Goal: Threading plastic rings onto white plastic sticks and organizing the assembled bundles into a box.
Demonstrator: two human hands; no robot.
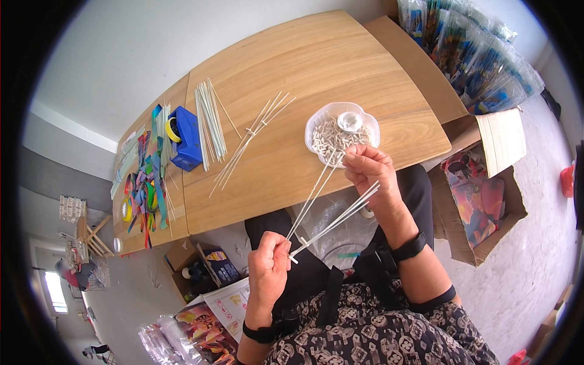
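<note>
**Pinching thin white sticks [337,218] two-handed, right by a bowl of bits**

Starting up close: wearing a dark patterned top [365,331] and black wristbands [409,247], sitting at a wooden table [304,55]. Got the left hand [267,264] clamped on the lower ends of the sticks, thumb and fingers together, with a small white joint piece [292,258] jutting out at roughly 3 o'clock. From that grip, fanning out two ways: a pair toward 1 o'clock, plus a tighter bunch between 1 and 2.

Got the right hand [372,173] pinched at the upper end of the pair, thumb pressed to fingertips. Can't tell about any little piece tucked inside that pinch. Can see the tighter bunch running up to the same hand too, far ends beside the palm.

Just past the right fingertips, toward 11 o'clock, see a clear plastic bowl [375,125] full of short white pieces [325,135], with a small round white container [350,121] sitting on top.

At 9 o'clock from the bowl, see a joined stick set [249,131], then a loose stick pile [211,125]. Also got a blue tape dispenser [187,149] at 11 o'clock from the left hand, and colourful ribbons [149,191] at 10.

Off the table, find a cardboard box [514,204] between 3 and 4 o'clock from the right hand. Way out between 1 and 2, see clear-wrapped packs [480,58].
</note>
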